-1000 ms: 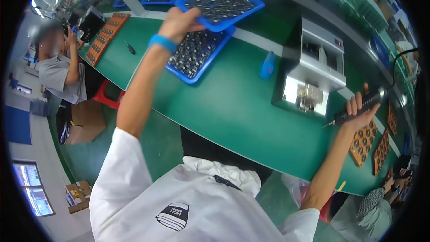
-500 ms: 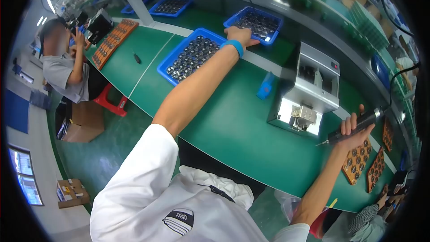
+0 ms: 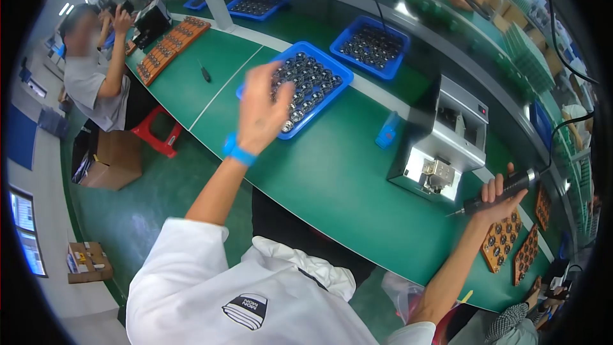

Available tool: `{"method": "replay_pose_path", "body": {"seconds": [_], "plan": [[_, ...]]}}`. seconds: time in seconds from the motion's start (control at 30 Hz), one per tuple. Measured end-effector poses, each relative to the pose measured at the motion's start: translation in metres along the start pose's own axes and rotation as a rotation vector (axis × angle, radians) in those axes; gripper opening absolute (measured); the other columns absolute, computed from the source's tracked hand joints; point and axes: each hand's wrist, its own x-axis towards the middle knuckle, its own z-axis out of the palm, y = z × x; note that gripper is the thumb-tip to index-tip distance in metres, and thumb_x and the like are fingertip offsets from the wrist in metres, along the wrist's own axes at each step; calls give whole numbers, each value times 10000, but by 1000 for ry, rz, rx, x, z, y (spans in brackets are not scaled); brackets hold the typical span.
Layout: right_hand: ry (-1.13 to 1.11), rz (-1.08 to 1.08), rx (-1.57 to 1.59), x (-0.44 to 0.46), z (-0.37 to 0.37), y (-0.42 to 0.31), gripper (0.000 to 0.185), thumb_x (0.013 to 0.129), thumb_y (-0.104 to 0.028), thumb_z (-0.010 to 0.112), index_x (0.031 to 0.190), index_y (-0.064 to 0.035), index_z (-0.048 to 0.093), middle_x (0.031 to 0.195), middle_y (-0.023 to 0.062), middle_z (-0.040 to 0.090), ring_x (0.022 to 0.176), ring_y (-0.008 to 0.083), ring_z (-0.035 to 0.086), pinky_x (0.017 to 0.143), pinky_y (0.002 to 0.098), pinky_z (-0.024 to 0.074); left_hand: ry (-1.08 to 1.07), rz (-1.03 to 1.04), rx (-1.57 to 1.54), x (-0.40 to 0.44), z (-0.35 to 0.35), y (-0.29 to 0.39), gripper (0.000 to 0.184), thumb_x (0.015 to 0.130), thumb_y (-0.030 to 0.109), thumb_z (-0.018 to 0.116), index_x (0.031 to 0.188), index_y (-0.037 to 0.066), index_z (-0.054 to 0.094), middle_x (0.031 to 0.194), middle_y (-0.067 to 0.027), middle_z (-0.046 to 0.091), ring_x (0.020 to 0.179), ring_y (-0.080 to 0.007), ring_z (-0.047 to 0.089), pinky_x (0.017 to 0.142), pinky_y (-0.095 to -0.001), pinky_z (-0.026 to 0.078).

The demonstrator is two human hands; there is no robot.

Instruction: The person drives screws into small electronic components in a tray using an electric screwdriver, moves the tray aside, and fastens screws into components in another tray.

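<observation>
Moved: the bare left hand [image 3: 260,112], wearing a blue wristband [image 3: 239,150], is coming back from the blue rectangular plastic tray of small dark metal parts [image 3: 365,68] that it was touching half a second ago.
Left hand: it is hovering in front of the nearer blue rectangular plastic tray of shiny round metal parts [image 3: 326,98] — loosely open, thumb standing away from the fingers, fingertips blurring; contact with this tray is impossible to tell.
Trays: the nearer one is lying on the green tabletop [image 3: 332,172]; the farther one is sitting beyond the pale strip along its back edge.
Right hand: the bare right hand [image 3: 499,204] is gripping a black cylindrical corded screwdriver [image 3: 518,182], its thin bit pointing leftward over the tabletop.
Machine: a silver and black box-shaped metal machine [image 3: 447,144] is standing between the farther tray and the right hand.
Bottle: a small translucent blue plastic bottle [image 3: 387,131] is lying just left of the machine.
Boards: two orange boards with dark round pieces [image 3: 501,243] are resting near the right forearm — side by side.
</observation>
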Motion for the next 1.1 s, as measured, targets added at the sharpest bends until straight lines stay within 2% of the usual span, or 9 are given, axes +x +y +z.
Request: {"method": "replay_pose_path", "body": {"seconds": [0.03, 0.13, 0.2, 0.23, 0.37, 0.57, 0.77, 0.83, 1.1], "plan": [[-6, 2, -1, 1, -1, 0, 736, 1040, -570, 346, 1419, 60, 373, 692, 37, 423, 489, 115, 399, 426, 260, 369, 127, 138, 334, -10, -15, -16, 525, 908, 181, 654, 1339, -78, 500, 1269, -232, 582, 1063, -272, 645, 812, -365, 551], [-43, 28, 3, 2, -5, 1, 730, 1033, -562, 380, 1425, 54, 375, 703, 32, 410, 505, 112, 381, 446, 258, 348, 210, -32, 472, -31, -29, -57, 651, 916, 220, 664, 1408, -110, 396, 1210, -221, 608, 905, -262, 684, 738, -355, 565], [-86, 48, 7, 4, -5, 0, 725, 1027, -551, 416, 1432, 49, 375, 713, 28, 396, 520, 110, 362, 466, 256, 328, -40, -605, -66, -30, -39, -54, 764, 928, 250, 662, 1457, -138, 270, 1056, -207, 654, 680, -251, 675, 614, -336, 567], [-69, 46, -11, 4, -4, 1, 724, 1026, -552, 418, 1428, 49, 381, 712, 26, 396, 516, 108, 360, 461, 252, 324, -15, -623, -183, -28, -35, -60, 792, 931, 243, 657, 1478, -127, 220, 903, -189, 663, 527, -216, 623, 482, -309, 533], [6, 26, -60, 6, 5, 7, 734, 1043, -572, 326, 1412, 60, 389, 674, 33, 416, 481, 107, 402, 416, 256, 359, -66, -649, -407, -11, -34, -81, 745, 932, 201, 640, 1479, -109, 239, 819, -164, 636, 553, -188, 632, 448, -287, 517], [-58, 40, -82, 8, 3, 6, 718, 1033, -551, 399, 1427, 50, 386, 713, 20, 397, 514, 98, 359, 453, 243, 314, -263, -690, -504, -29, -47, -73, 622, 949, 174, 646, 1442, -42, 334, 766, -101, 598, 534, -165, 613, 451, -281, 516], [96, 32, -78, 9, 9, 3, 789, 1011, -627, 357, 1413, 50, 408, 676, 30, 410, 472, 115, 379, 403, 273, 334, -169, -922, -644, -119, -72, 0, 298, 966, 121, 624, 1190, 3, 467, 752, -86, 622, 560, -175, 647, 491, -293, 558], [206, 44, -178, 9, 26, 2, 785, 988, -643, 389, 1382, 33, 450, 664, -3, 377, 447, 88, 299, 388, 254, 256, -194, -938, -604, -144, -74, 18, 249, 980, 139, 615, 1154, 10, 491, 766, -98, 646, 571, -179, 661, 496, -290, 564], [260, 92, -126, 6, 39, 7, 758, 993, -671, 299, 1266, 1, 519, 617, 12, 383, 435, 122, 353, 391, 282, 318, -686, -1083, -798, -185, -52, 85, 214, 974, 179, 635, 1028, -18, 571, 632, -128, 659, 514, -203, 658, 496, -294, 557]]}}
